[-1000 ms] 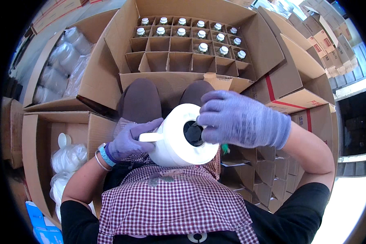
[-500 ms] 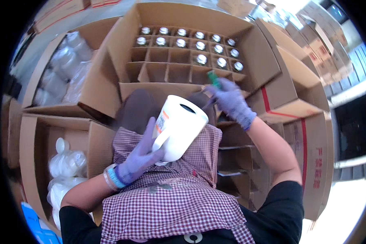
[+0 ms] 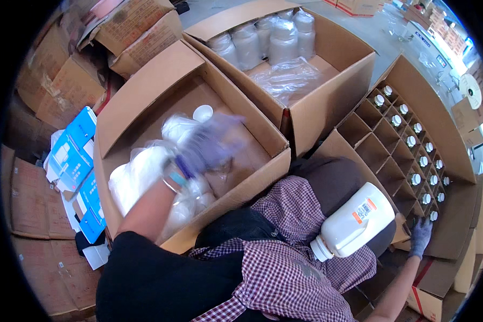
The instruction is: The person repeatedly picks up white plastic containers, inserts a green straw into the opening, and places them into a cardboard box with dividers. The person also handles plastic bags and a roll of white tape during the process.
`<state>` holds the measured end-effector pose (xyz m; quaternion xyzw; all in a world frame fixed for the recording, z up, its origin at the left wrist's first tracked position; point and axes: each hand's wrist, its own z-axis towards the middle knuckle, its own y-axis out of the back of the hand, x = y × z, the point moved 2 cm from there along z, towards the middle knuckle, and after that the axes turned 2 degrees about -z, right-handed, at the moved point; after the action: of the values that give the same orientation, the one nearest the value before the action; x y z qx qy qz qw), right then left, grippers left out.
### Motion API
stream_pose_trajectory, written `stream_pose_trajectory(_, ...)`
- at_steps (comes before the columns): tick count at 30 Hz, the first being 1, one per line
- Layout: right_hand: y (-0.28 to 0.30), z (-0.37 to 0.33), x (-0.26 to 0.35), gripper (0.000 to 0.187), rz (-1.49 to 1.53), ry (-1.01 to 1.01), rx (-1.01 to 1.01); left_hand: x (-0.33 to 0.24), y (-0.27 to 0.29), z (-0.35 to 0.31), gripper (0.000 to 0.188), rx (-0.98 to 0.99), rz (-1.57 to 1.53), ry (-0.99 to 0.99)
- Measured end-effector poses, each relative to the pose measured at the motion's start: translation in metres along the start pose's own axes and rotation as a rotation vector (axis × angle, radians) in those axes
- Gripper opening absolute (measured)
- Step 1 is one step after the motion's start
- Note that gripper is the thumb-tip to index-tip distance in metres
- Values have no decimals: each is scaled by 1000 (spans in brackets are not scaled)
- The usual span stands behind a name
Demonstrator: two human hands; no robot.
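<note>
A white plastic jug (image 3: 354, 222) with a handle, an orange-marked label and a white screw cap lies tilted across my lap, with neither hand on it. My left hand (image 3: 212, 142), in a purple glove, is over a carton (image 3: 247, 112) of white items in clear plastic bags (image 3: 139, 169). Motion smears its fingers, so any hold is hidden. At the right, my gloved right hand (image 3: 421, 236) is at the near corner of a divided carton (image 3: 354, 153), beside a white-capped bottle (image 3: 433, 216). Its fingers look stretched out, and I see nothing in them.
A round white piece (image 3: 203, 113) lies among the bagged items. Behind stands an open carton (image 3: 327, 91) holding white containers in plastic (image 3: 283, 43). Several capped bottles fill part of the divided carton. Blue printed boxes (image 3: 72, 153) and stacked brown cartons (image 3: 43, 198) are at the left.
My view has swung left. My left hand has let go of the jug and moved over the bagged items. The green thing in my right hand no longer shows; that hand is at the divided carton.
</note>
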<state>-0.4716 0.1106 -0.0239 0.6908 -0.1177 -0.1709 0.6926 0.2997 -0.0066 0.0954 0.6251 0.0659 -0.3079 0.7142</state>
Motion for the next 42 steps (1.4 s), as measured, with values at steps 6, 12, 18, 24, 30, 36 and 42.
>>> stream_pose_trajectory(6,184,-56,286,71,792,689,316,241,-10,70,98,242,395,658)
stream_pose_trajectory(12,151,-22,261,90,1085,497,1070,282,-114,109,110,582,459,680)
stream_pose_trajectory(18,182,-78,231,105,1119,444,866,307,-60,99,106,2,144,821)
stream_pose_trajectory(24,177,-164,182,110,834,412,437,146,42,79,83,-167,-1010,656)
stream_pose_trajectory(30,121,-247,179,123,1372,351,297,-51,-3,27,62,109,-1603,163)
stream_pose_trajectory(36,90,-301,176,117,1389,270,-95,-206,-117,-19,85,202,-1525,259)
stream_pose_trajectory(42,56,-336,190,113,1424,67,-415,-230,-164,-42,97,705,-1290,128)
